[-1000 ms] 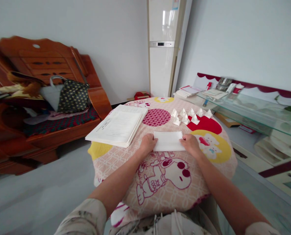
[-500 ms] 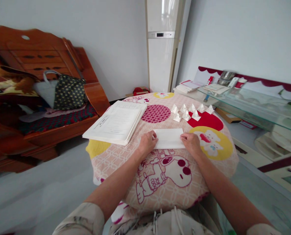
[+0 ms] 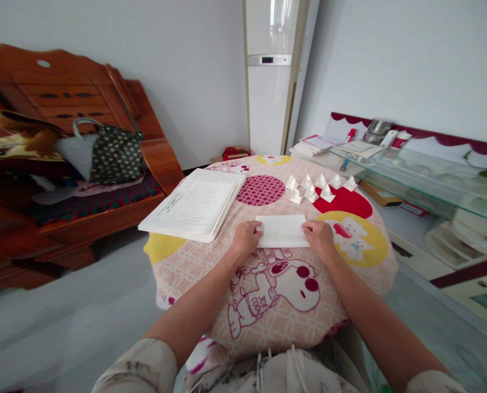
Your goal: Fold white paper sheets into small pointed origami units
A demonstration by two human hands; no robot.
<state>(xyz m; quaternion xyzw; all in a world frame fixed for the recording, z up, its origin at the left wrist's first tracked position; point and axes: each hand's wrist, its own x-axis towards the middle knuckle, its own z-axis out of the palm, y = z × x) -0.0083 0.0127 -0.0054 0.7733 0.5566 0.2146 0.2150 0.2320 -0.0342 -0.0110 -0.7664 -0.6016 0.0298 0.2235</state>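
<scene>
A folded white sheet of paper [image 3: 282, 231] lies lengthwise across the table in front of me. My left hand [image 3: 247, 239] pinches its left end between thumb and fingers, and my right hand [image 3: 319, 237] grips the right end the same way. Beyond the sheet, several small folded paper pieces with pointed tops [image 3: 309, 188] stand in two rows. To the left lies a thick stack of printed paper [image 3: 194, 202].
A patterned cloth [image 3: 211, 273] covers the round table. On the right stands a glass-topped cabinet [image 3: 423, 174] with papers and cups. A wooden bench [image 3: 71, 98] holding bags [image 3: 114, 153] is on the left, and a tall white air conditioner [image 3: 270, 103] stands behind.
Almost nothing differs. Both hands keep their hold on the ends of the folded paper, with only slight shifts of the fingers and the view.
</scene>
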